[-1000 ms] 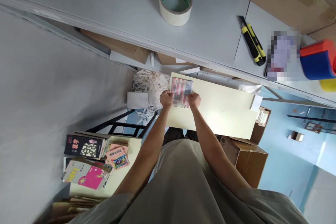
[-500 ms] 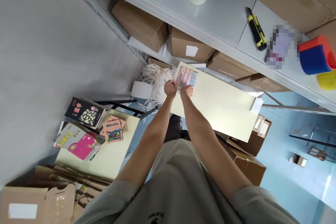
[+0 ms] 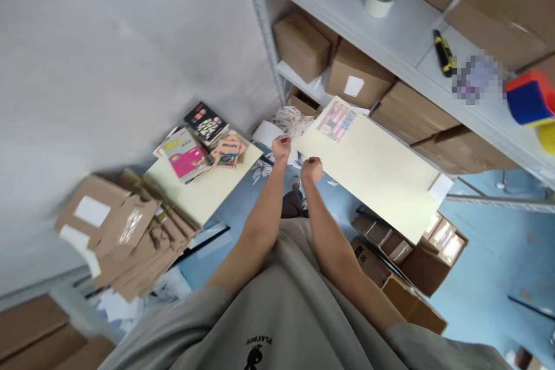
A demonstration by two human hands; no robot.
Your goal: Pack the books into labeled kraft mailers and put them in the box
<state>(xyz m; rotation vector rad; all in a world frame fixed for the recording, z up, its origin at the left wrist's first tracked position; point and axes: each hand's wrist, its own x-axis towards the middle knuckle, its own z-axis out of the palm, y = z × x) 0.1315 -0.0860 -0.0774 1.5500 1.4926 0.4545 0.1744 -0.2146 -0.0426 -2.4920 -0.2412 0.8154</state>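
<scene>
From the head camera, both hands hang just off the near edge of the cream table [image 3: 381, 173]. The left hand [image 3: 281, 147] has its fingers curled loosely, and so does the right hand [image 3: 311, 169]; neither visibly holds anything. The striped booklet [image 3: 336, 122] lies flat at the table's far-left corner, apart from both hands, its long axis running along the tabletop toward the shelf boxes [image 3: 353, 74]. Open floor shows between this table and the book-stacked one [image 3: 199, 196].
</scene>
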